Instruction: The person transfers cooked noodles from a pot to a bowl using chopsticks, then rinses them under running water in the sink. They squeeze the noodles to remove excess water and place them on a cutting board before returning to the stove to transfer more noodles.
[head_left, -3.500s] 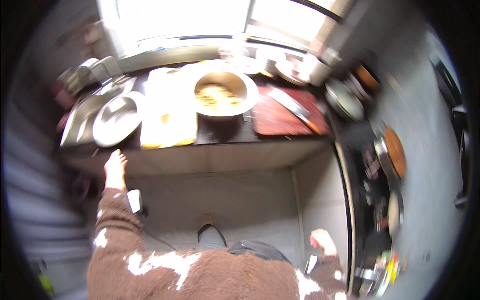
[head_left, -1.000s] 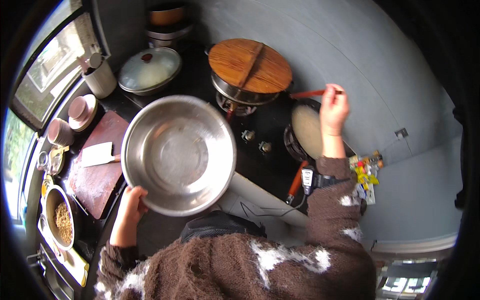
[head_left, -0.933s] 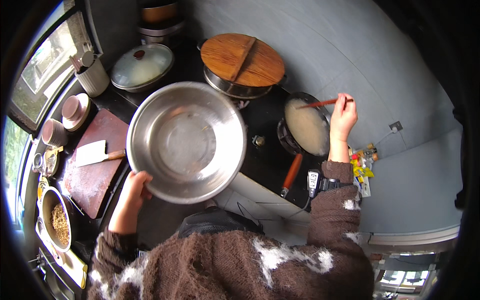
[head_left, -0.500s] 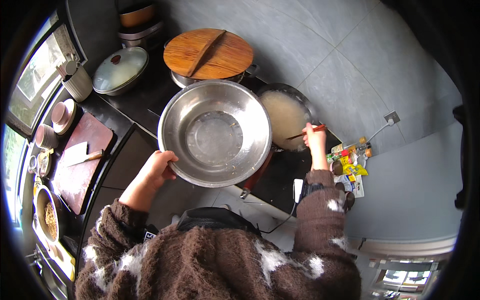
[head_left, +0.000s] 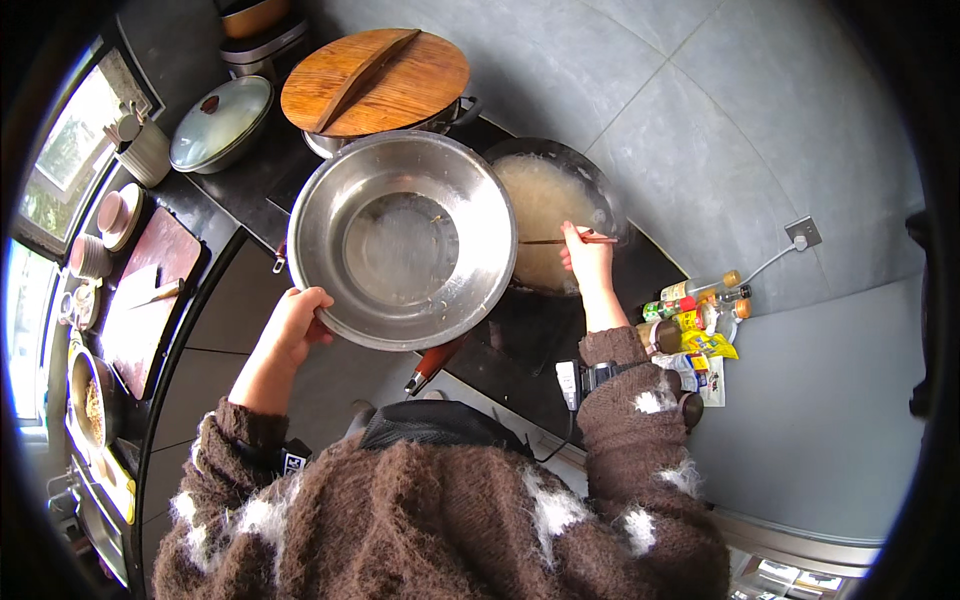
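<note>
My left hand grips the near left rim of a wide stainless steel basin, its thumb over the edge. Only a little wet residue and a few small bits show inside it. My right hand is closed around a pair of chopsticks, whose tips reach into a dark wok on the black cooktop. Cloudy whitish liquid fills the wok. The basin hides the wok's left edge and hangs partly over its wooden handle.
Behind the basin stands a pot under a round wooden lid, with a glass-lidded pan to its left. A cleaver lies on a cutting board. Bottles and seasoning packets crowd the right side.
My right hand has swung the chopsticks leftward across the wok. The whole scene has shifted somewhat left and up in view, the basin with it.
</note>
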